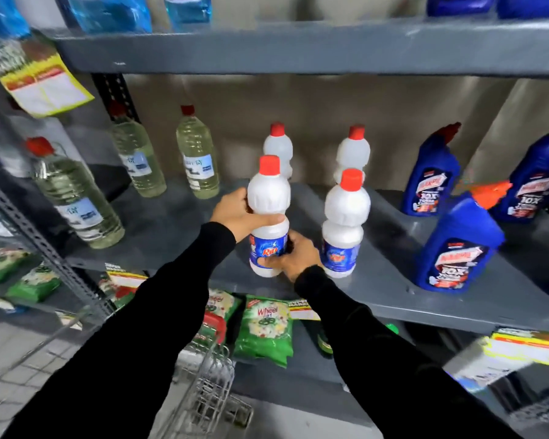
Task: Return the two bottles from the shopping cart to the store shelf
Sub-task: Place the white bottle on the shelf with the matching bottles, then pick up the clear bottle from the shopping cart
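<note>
A white bottle with a red cap and a blue label [268,198] stands upright at the front of the grey shelf [178,229]. My left hand [238,213] grips its waist from the left. My right hand [293,256] wraps its lower part from the right, near the base. A second, matching white bottle [346,217] stands just to the right on the same shelf, untouched. Two more white bottles [278,147] [353,153] stand behind them. The wire shopping cart [210,375] sits below my arms; its inside is mostly hidden.
Clear bottles of pale liquid [197,156] line the shelf's left side. Blue toilet-cleaner bottles [457,245] stand at the right. Green detergent bags [265,327] lie on the shelf beneath. The upper shelf's edge [298,49] hangs overhead, and a metal upright [45,245] is at the left.
</note>
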The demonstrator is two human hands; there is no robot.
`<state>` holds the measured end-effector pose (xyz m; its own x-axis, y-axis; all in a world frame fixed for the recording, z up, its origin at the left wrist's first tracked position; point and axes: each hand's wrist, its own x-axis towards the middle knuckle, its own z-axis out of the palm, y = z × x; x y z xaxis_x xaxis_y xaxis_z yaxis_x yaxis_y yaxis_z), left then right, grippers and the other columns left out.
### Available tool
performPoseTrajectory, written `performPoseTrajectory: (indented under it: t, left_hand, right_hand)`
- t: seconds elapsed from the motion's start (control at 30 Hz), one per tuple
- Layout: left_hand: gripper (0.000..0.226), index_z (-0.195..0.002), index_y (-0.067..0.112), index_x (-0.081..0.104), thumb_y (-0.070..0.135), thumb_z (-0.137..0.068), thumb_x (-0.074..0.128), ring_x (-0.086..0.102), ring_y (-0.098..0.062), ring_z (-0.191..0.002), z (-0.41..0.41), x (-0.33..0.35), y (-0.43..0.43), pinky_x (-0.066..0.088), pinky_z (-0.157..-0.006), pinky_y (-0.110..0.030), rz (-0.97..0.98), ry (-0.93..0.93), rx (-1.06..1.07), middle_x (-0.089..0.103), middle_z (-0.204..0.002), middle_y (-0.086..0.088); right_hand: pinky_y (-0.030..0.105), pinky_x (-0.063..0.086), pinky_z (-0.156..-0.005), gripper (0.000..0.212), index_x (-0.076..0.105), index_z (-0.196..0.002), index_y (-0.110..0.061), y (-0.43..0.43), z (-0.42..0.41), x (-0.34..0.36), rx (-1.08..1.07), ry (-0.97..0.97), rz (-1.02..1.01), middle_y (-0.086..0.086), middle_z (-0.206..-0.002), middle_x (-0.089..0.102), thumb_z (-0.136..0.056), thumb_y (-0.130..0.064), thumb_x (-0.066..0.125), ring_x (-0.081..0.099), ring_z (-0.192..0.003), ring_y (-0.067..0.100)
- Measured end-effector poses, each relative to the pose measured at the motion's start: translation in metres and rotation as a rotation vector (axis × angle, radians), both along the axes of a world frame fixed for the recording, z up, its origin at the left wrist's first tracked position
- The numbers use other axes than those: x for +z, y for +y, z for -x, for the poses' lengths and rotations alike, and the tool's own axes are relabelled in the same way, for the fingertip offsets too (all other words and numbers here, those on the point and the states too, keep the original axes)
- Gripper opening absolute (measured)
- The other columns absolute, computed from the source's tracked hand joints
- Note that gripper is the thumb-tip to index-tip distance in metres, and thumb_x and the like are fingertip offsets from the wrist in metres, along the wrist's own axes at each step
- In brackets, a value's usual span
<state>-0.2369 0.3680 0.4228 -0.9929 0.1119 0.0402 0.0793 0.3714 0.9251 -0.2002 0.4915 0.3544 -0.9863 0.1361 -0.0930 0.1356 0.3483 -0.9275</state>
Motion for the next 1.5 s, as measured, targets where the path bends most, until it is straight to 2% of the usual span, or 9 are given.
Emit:
performPoseTrajectory:
  t: [0.23,0.53,0.7,0.8,0.93,1.03,1.2,1.4,1.5]
  left_hand:
    - [0.060,-0.108,0.021,0.055,0.015,-0.056,0.086,0.065,-0.020,-0.101,0.022,-0.014,-0.008,0.055,-0.089,-0.038,-0.060,-0.025,-0.038,0.067,-0.111,-0.002]
    - [0.074,-0.125,0.016,0.050,0.017,-0.060,0.084,0.060,-0.018,-0.108,0.022,-0.027,-0.009,0.052,-0.094,-0.037,-0.026,0.014,-0.058,0.062,-0.123,-0.002]
    - [0.097,-0.139,0.019,0.032,0.034,-0.057,0.082,0.048,-0.017,-0.127,0.016,-0.046,-0.019,0.043,-0.106,-0.039,-0.065,-0.047,-0.128,0.050,-0.141,0.000]
    - [0.075,-0.139,0.010,0.034,0.025,-0.076,0.072,0.053,-0.002,-0.116,-0.004,-0.069,-0.052,0.039,-0.101,-0.020,-0.212,0.003,0.150,0.056,-0.132,-0.005]
    - [0.030,-0.116,-0.004,0.054,0.010,-0.089,0.056,0.058,0.014,-0.065,-0.046,-0.125,-0.141,0.046,-0.067,-0.005,-0.411,0.050,0.713,0.061,-0.086,-0.002]
    - [0.022,-0.107,-0.003,0.056,0.010,-0.089,0.054,0.065,-0.011,-0.079,-0.105,-0.200,-0.231,0.050,-0.082,-0.032,-0.441,-0.146,1.067,0.066,-0.088,-0.017]
    - [0.034,-0.120,-0.001,0.055,0.014,-0.091,0.050,0.054,-0.031,-0.118,-0.214,-0.309,-0.321,0.038,-0.096,-0.031,-0.254,-0.690,1.407,0.061,-0.125,-0.021]
    - [0.043,-0.129,-0.002,0.045,0.017,-0.091,0.050,0.050,-0.037,-0.121,-0.273,-0.401,-0.370,0.040,-0.103,-0.041,-0.210,-1.002,1.435,0.050,-0.133,-0.026]
    - [0.042,-0.132,-0.001,0.042,0.012,-0.092,0.045,0.051,-0.036,-0.120,-0.283,-0.425,-0.386,0.042,-0.102,-0.041,-0.205,-1.063,1.468,0.052,-0.132,-0.024]
  right_hand:
    - [0.029,0.047,-0.097,0.071,0.056,-0.127,-0.011,-0.012,0.022,-0.003,-0.070,-0.017,-0.001,0.007,-0.120,0.069,-0.061,-0.008,0.084,0.062,-0.109,0.021]
    - [0.036,0.046,-0.104,0.074,0.048,-0.133,-0.011,-0.015,0.019,-0.013,-0.088,-0.037,0.018,0.009,-0.131,0.062,-0.066,-0.008,0.081,0.058,-0.121,0.024]
    - [0.007,0.035,-0.093,0.081,0.039,-0.139,-0.003,-0.035,0.001,-0.013,-0.269,0.117,0.162,0.011,-0.135,0.052,-0.067,0.001,0.077,0.052,-0.123,0.020]
    - [0.027,0.037,-0.077,0.043,0.055,-0.103,-0.005,-0.071,-0.016,-0.026,-0.458,0.484,-0.141,0.022,-0.094,0.062,-0.064,-0.014,0.072,0.055,-0.094,0.031]
    - [0.037,0.038,-0.082,0.031,0.054,-0.097,-0.007,-0.167,-0.032,-0.068,-0.117,0.627,-0.196,0.022,-0.091,0.063,-0.070,-0.020,0.059,0.048,-0.091,0.025]
    - [0.041,0.043,-0.085,0.029,0.060,-0.101,0.003,-0.261,-0.055,-0.097,0.428,0.211,-0.172,0.024,-0.101,0.065,-0.075,-0.010,0.060,0.058,-0.098,0.037]
    - [0.033,0.043,-0.103,0.054,0.047,-0.132,-0.007,-0.367,-0.107,-0.190,1.067,-0.479,-0.598,0.010,-0.137,0.056,-0.084,-0.022,0.064,0.053,-0.125,0.029]
    - [0.037,0.039,-0.079,0.037,0.043,-0.118,-0.003,-0.419,-0.164,-0.298,1.320,-1.007,-0.876,0.010,-0.097,0.052,-0.092,-0.026,0.057,0.053,-0.106,0.033]
    - [0.043,0.039,-0.103,0.056,0.034,-0.140,0.002,-0.427,-0.188,-0.337,1.246,-1.049,-0.827,0.019,-0.141,0.043,-0.093,-0.019,0.055,0.047,-0.127,0.034]
